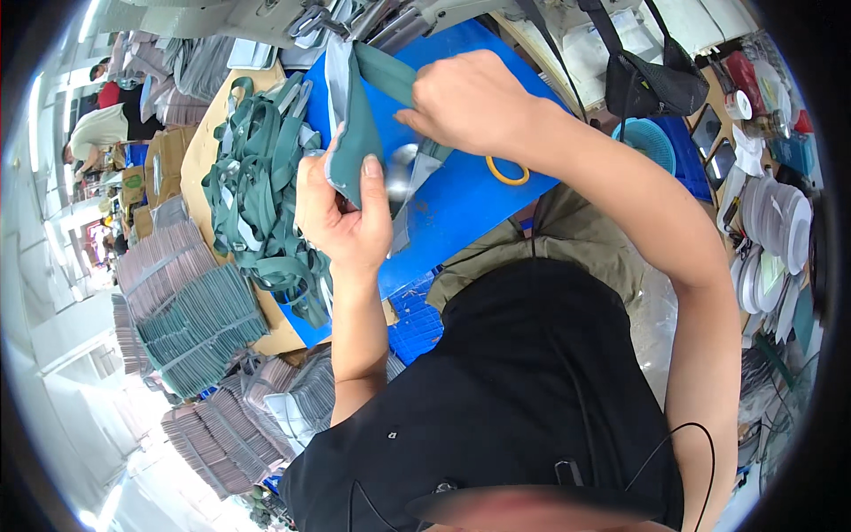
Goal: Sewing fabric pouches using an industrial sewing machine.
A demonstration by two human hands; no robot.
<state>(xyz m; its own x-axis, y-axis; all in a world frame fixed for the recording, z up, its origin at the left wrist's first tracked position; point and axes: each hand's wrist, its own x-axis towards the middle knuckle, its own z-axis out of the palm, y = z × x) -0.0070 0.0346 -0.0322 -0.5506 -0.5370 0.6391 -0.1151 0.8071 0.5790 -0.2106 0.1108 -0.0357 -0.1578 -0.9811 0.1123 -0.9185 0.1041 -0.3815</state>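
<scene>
In front of me a dark green cloth piece (362,137) with a pale grey side stands up, bent over. My left hand (347,213) is closed round its lower end, thumb on the near face. A green cloth strip (386,73) runs from the top of the piece to my right hand (470,102), whose fingers are curled shut on it. Below the right hand a grey-green end shows, partly hidden. A blurred shiny round metal part (403,173) sits behind the cloth. On the blue work surface (461,199) lies a yellow ring (508,171) near my right forearm.
Tangled green straps (261,177) are heaped at left. Tied stacks of green cloth pieces (199,328) and pinkish ones (217,439) stand further left. To the right are a black bag (651,84), a blue basket (647,142) and white rolls (780,213). People work at far left.
</scene>
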